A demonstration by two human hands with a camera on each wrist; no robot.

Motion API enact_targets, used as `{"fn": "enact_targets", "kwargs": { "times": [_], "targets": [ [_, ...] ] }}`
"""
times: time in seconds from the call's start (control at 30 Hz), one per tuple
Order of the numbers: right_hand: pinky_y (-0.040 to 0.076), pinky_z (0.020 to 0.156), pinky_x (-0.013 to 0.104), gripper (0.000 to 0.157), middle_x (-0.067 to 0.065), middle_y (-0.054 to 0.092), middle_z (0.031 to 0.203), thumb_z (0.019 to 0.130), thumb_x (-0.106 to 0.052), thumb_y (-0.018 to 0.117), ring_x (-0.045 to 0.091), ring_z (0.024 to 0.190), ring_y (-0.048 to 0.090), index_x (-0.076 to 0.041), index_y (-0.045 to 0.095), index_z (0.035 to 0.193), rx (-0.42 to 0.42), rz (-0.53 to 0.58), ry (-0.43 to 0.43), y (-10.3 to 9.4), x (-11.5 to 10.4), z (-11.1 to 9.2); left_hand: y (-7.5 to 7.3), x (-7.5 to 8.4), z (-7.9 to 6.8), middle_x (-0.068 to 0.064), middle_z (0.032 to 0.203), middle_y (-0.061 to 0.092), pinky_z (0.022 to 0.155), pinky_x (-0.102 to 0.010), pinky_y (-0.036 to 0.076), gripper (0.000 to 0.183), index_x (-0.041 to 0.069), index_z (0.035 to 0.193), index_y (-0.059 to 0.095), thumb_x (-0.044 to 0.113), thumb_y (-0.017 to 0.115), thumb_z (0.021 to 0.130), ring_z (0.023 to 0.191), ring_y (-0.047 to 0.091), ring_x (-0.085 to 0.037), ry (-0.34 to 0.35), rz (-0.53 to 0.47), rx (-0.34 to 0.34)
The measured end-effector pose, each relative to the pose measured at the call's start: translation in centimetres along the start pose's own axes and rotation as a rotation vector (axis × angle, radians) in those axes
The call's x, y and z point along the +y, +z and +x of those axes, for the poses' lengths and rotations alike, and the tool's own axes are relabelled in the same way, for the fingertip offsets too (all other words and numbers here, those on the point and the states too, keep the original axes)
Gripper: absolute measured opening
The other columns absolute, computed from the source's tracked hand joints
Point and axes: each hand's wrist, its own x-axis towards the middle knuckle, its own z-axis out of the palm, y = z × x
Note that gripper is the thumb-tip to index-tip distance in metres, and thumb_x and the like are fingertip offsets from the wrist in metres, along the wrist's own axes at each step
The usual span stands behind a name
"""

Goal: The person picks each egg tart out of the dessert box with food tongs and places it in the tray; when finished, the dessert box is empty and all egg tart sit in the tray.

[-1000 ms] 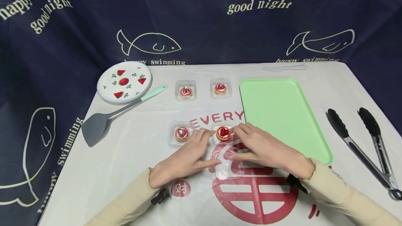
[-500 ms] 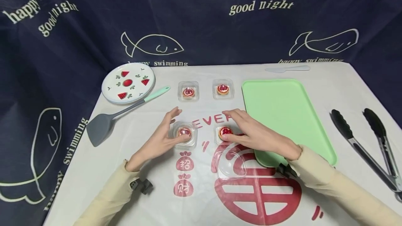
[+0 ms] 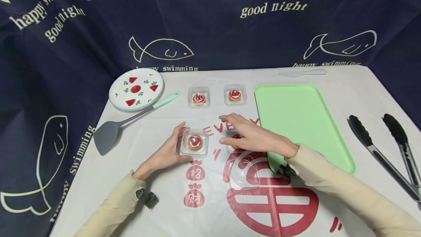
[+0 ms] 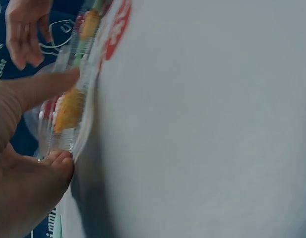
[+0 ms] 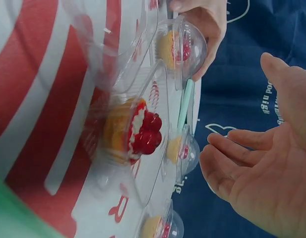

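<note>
My left hand [image 3: 165,153] holds a closed clear plastic box [image 3: 194,151] by its left side, thumb at the near edge and fingers at the far edge. A red-topped tart [image 3: 195,142] sits inside under the domed lid. In the left wrist view the thumb and fingers [image 4: 61,166] clasp the box's sides. My right hand [image 3: 254,134] hovers above an opened clear box, its fingers extended and holding nothing. That box [image 5: 152,96] has its clear lid [image 3: 244,173] folded down toward me, and a berry tart [image 5: 143,133] stands uncovered in it, partly hidden by the hand from above.
Two closed boxed tarts [image 3: 198,97] stand farther back. A green tray [image 3: 296,120] lies to the right, with tongs [image 3: 378,151] beyond it. A watermelon-patterned plate [image 3: 149,96] and a grey spatula [image 3: 106,133] are at the left. A pale knife [image 3: 302,72] lies along the back edge.
Both hands have left the opened box's sides. My left hand has moved left and taken hold of the closed front-left box. My right hand has lifted and shifted slightly left.
</note>
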Motion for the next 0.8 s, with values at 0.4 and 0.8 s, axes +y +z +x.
{"fn": "enact_targets", "kwargs": {
  "times": [0.4,0.8],
  "targets": [
    [0.046,0.102,0.042,0.077,0.013,0.046,0.143,0.091,-0.041,0.067,0.025,0.121,0.05,-0.002,0.034,0.149,-0.082,-0.069,-0.042,0.6,-1.5,2.7,1.1,-0.3,0.4,-0.032,0.145,0.03,0.118,-0.055,0.017,0.1,-0.01,0.15,0.012,-0.001,0.077,0.074,0.14,0.026,-0.044,0.076,0.169,0.029],
    [0.051,0.088,0.037,0.08,0.016,0.056,0.123,0.084,-0.038,0.076,0.026,0.11,0.053,0.009,0.044,0.14,-0.254,-0.235,-0.014,2.3,-2.1,6.8,1.8,-0.3,0.7,-0.029,0.15,0.028,0.118,-0.055,0.02,0.102,-0.005,0.152,0.014,0.005,0.08,0.075,0.14,0.026,-0.041,0.025,0.22,0.079]
  ]
}}
